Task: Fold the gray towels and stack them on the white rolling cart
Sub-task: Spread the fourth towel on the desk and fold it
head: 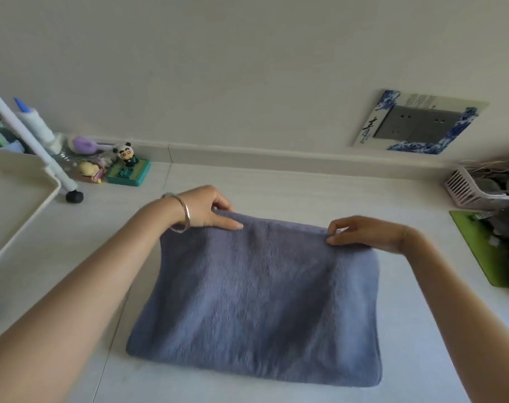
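A gray towel (259, 301) lies folded flat on the pale floor, roughly rectangular, with its near edge toward me. My left hand (206, 209), with a silver bangle on the wrist, pinches the towel's far left corner. My right hand (363, 232) pinches the far edge near the right corner. Both hands hold the far edge slightly raised. The white rolling cart (20, 193) stands at the left; only a shelf rim, a leg and a black caster show.
Small toy figures and a green box (128, 173) sit by the wall behind the cart. A pink basket (474, 193) and a green mat (485, 251) with dark gray items lie at the right. A framed wall outlet (419, 123) is on the wall.
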